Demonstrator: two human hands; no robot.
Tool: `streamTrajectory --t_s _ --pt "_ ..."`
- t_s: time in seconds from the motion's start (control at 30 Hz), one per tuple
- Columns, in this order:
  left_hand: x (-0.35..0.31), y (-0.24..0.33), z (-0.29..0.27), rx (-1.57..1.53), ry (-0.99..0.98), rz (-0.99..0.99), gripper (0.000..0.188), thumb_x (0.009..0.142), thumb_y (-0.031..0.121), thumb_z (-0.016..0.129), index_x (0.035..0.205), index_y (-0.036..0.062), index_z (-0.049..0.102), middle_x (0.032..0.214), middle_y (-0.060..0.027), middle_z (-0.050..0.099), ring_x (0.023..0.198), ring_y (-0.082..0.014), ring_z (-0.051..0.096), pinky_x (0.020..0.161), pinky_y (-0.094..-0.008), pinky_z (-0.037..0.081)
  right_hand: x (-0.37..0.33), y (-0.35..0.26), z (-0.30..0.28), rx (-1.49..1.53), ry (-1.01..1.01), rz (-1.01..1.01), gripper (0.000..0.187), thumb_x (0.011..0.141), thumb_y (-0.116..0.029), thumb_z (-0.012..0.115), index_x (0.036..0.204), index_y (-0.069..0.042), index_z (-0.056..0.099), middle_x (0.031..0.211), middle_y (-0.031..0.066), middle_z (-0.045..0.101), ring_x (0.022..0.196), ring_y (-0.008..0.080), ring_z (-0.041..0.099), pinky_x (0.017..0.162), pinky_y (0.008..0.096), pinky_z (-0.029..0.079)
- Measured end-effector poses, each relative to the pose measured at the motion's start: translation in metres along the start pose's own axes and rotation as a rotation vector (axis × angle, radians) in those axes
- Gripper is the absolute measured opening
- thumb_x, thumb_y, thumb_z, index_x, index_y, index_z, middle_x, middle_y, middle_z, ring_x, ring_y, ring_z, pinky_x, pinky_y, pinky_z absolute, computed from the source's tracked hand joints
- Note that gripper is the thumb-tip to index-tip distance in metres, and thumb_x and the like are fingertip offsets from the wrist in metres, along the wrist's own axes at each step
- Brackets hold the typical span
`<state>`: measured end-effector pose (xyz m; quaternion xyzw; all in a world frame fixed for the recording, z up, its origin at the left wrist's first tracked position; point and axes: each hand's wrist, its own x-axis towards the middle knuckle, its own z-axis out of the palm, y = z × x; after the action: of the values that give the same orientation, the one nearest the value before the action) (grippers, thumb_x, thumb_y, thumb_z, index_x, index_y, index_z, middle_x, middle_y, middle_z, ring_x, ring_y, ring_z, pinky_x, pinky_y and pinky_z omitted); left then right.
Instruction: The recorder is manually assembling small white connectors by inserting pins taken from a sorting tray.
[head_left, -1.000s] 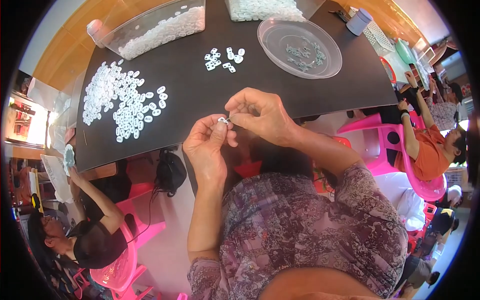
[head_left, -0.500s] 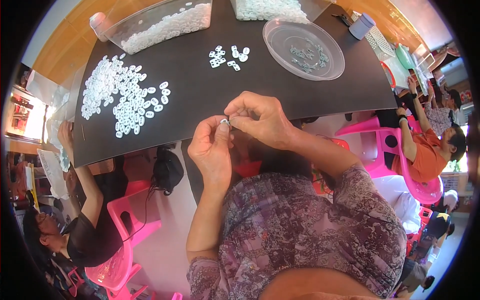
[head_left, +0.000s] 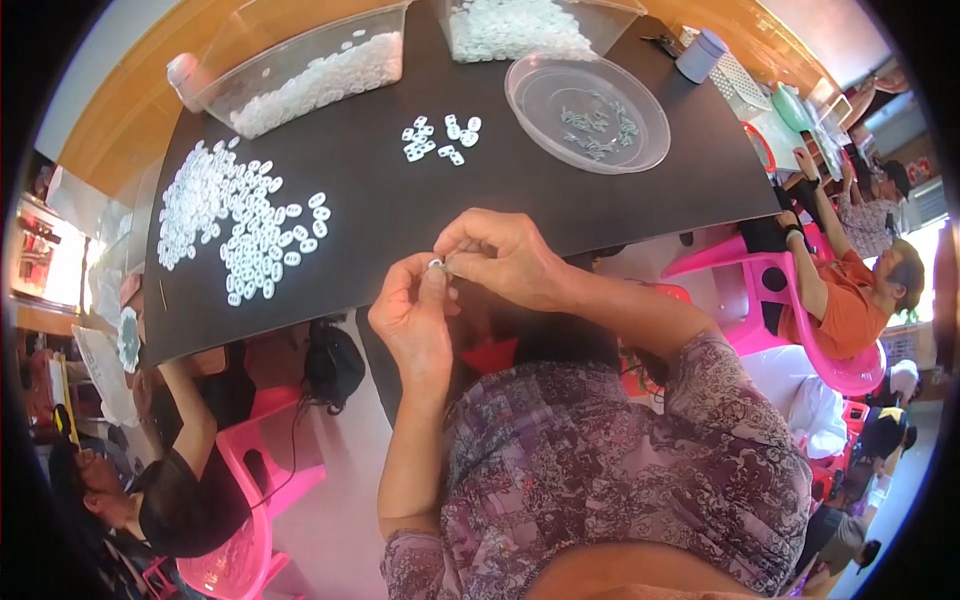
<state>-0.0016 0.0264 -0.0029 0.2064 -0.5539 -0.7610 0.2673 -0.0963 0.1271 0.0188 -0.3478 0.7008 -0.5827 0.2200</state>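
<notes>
In front of my body, just off the table's near edge, both hands meet at the fingertips. My left hand (head_left: 413, 318) pinches a small white plastic piece (head_left: 435, 264) between thumb and forefinger. The fingers of my right hand (head_left: 512, 262) close on the same spot from the right; whether they grip a tiny part there is hidden. Beyond them lies a small group of white pieces with dark holes (head_left: 417, 140). Farther right, a clear round shallow tray (head_left: 648, 150) holds many small grey parts. A large spread of white oval pieces (head_left: 262, 245) covers the table's left side.
Two clear bins, one left (head_left: 230, 112) and one right (head_left: 618, 22), heaped with white pieces, line the far side of the dark table (head_left: 370, 215). A purple-lidded container (head_left: 700, 56) stands far right. People sit on pink chairs (head_left: 245, 490) at both sides.
The whole view has shifted slightly, so table and hands appear lower and a little left. My hands keep the same pinch together. At left, the other person's hand has dropped from the table edge.
</notes>
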Motion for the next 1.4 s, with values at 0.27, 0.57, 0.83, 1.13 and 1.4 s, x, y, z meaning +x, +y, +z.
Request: streamTrajectory --t_s 0.27,0.57,0.83,1.13,1.4 --pt "0.02 0.003 -0.001 -0.219 -0.024 -0.114 0.008 0.086 0.001 0.057 0.09 -0.0051 0.06 0.075 -0.0095 0.062 0.056 -0.0126 0.055 0.049 -0.0231 0.046 0.025 -0.004 -0.028 -0.323 0.065 -0.167 0.014 0.08 -0.008 0.062 0.091 -0.001 0.063 0.086 0.0089 0.061 0.081 0.0152 0.06 0.071 0.0282 0.048" --pt "0.026 0.002 -0.006 -0.213 -0.002 -0.152 0.009 0.085 0.002 0.059 0.09 -0.0048 0.06 0.075 -0.0097 0.062 0.055 -0.0122 0.055 0.05 -0.0231 0.046 0.088 0.045 -0.077 -1.247 0.203 -0.509 0.015 0.062 0.002 0.059 0.076 -0.004 0.061 0.076 0.0127 0.055 0.078 0.0301 0.052 0.066 0.0404 0.043" --pt "0.027 -0.001 -0.009 -0.226 -0.012 -0.138 0.009 0.085 0.003 0.06 0.091 -0.0044 0.061 0.075 -0.0093 0.062 0.054 -0.0119 0.055 0.051 -0.0225 0.045 0.068 0.036 -0.071 -1.249 0.203 -0.5 0.016 0.066 0.004 0.057 0.079 -0.005 0.061 0.076 0.01 0.053 0.077 0.0276 0.051 0.065 0.0375 0.042" --pt "0.027 -0.001 -0.009 -0.219 -0.018 -0.132 0.01 0.085 0.003 0.06 0.091 -0.0042 0.061 0.075 -0.0093 0.062 0.054 -0.0119 0.055 0.05 -0.0222 0.045 0.071 0.043 -0.056 -1.327 0.264 -0.418 0.011 0.072 -0.012 0.067 0.075 -0.005 0.06 0.075 0.0101 0.053 0.077 0.0271 0.051 0.065 0.0381 0.041" --pt "0.027 -0.003 -0.012 -0.243 -0.028 -0.128 0.01 0.085 0.004 0.06 0.091 -0.0041 0.061 0.075 -0.0094 0.062 0.055 -0.0122 0.056 0.05 -0.0223 0.045 0.058 0.04 -0.054 -1.154 0.235 -0.305 0.015 0.072 -0.01 0.066 0.086 -0.005 0.065 0.081 0.0098 0.053 0.081 0.0273 0.051 0.069 0.0381 0.041"
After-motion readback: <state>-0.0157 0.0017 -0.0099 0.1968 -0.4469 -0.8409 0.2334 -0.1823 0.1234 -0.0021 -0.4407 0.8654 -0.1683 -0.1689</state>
